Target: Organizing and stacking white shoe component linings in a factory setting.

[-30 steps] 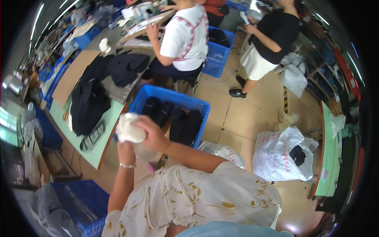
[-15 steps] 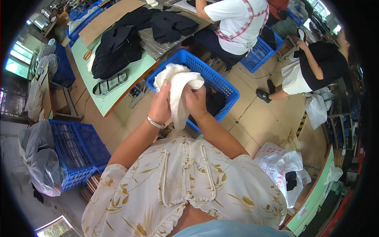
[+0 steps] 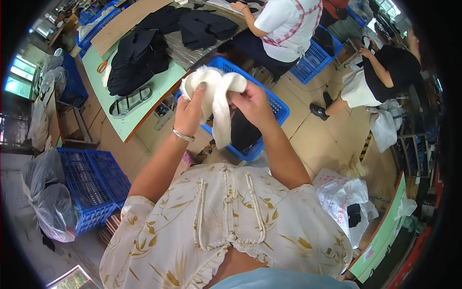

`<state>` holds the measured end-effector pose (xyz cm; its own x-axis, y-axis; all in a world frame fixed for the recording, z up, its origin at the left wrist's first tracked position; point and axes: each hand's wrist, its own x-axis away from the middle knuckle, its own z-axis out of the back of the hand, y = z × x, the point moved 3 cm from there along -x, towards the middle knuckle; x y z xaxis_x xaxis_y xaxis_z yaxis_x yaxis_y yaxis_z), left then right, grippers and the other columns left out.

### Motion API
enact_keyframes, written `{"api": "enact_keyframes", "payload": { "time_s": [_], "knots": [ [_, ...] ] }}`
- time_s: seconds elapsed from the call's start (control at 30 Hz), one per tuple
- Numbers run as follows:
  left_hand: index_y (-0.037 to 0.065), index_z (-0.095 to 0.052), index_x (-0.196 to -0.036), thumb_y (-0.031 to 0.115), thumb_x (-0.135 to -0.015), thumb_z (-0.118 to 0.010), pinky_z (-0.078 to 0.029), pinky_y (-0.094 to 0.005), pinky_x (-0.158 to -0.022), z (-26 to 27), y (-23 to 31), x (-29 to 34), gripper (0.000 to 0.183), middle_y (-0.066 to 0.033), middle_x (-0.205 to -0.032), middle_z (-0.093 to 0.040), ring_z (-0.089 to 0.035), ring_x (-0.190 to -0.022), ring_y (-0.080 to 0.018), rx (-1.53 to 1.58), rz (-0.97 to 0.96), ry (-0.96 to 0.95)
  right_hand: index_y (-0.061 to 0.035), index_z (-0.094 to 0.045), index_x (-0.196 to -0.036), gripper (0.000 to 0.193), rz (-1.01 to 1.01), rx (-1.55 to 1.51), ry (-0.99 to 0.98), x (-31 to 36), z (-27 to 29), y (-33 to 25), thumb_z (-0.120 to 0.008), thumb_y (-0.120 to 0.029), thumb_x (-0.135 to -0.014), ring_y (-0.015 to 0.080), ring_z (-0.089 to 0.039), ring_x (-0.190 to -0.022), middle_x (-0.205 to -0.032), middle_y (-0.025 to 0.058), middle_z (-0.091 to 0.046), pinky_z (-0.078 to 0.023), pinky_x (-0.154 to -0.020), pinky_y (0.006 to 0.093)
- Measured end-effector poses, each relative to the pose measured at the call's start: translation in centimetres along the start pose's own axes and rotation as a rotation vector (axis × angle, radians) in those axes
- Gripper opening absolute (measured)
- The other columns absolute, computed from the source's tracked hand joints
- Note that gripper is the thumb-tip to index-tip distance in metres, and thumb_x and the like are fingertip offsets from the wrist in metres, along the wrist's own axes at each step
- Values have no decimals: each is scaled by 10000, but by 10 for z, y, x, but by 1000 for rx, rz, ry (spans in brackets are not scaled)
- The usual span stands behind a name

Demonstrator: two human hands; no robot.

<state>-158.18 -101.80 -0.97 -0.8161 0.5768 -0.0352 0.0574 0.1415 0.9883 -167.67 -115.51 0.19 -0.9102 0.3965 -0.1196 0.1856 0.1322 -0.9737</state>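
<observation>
Upper centre of frame: white cloth [image 3: 222, 111]; fingers [image 3: 198, 92] of left hand [image 3: 190, 110] and right hand [image 3: 254, 105] grasping opposite sides, seemingly to keep folds apart; blue basket [image 3: 280, 114] behind.

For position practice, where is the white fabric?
In the head view, just left of centre, left hand and right hand hold the white fabric, overlapping the blue basket.

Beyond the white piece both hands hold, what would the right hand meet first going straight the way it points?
Past the white piece, the right hand would probably meet the blue basket at its far rim, though depth is unclear and it may pass above, toward the black cloth.
</observation>
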Motion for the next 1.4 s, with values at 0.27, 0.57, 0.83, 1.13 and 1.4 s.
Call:
{"api": "enact_keyframes", "payload": {
  "time_s": [0.27, 0.57, 0.83, 1.13, 1.4],
  "knots": [
    [-24, -582, -1097, 290, -926, -518, -465, -253, -750, -2, -5, -5, 363, -74, -974, -634, -589, -867, -123, 97, 65, 5, -26, -608, -860, 99, 55, 75, 34, -3, 10, 2, -597, -124, -849, 27, -493, -675, -736, -42, -563, -402, -611, 193],
    [-2, -449, -1251, 139, -935, -439, -434, -294, -888, -8, -13, -6, 345, -91, -1169, -554, -539, -1053, -171, 184, 113, -166, -16, -601, -853, 115, 80, 271, -8, -4, 13, 16, -618, -130, -853, 19, -482, -621, -703, -41, -566, -405, -553, 207],
    [-40, -475, -1224, 154, -923, -452, -411, -296, -894, -6, -11, 4, 359, -99, -1148, -563, -527, -1038, -179, -328, -79, -255, -21, -580, -785, 94, 244, 406, 273, 3, 12, 32, -629, -101, -778, 62, -498, -624, -634, 43, -563, -446, -562, 272],
    [-41, -537, -1147, 144, -891, -564, -429, -242, -801, -14, -16, 5, 317, -62, -1067, -592, -535, -946, -108, -167, -28, -379, -33, -601, -1098, 431, 143, 385, 121, 17, 27, 23, -731, -134, -699, 125, -528, -708, -869, 45, -582, -449, -687, 249],
    [-47, -559, -1117, 305, -970, -387, -446, -258, -768, 0, -37, -13, 418, -92, -1050, -605, -556, -917, -130, -289, 95, -428, 0, -609, -917, 266, -15, 360, 255, 39, 24, 12, -736, -118, -715, 68, -540, -710, -792, 40, -604, -439, -625, 232]
  ]
}}
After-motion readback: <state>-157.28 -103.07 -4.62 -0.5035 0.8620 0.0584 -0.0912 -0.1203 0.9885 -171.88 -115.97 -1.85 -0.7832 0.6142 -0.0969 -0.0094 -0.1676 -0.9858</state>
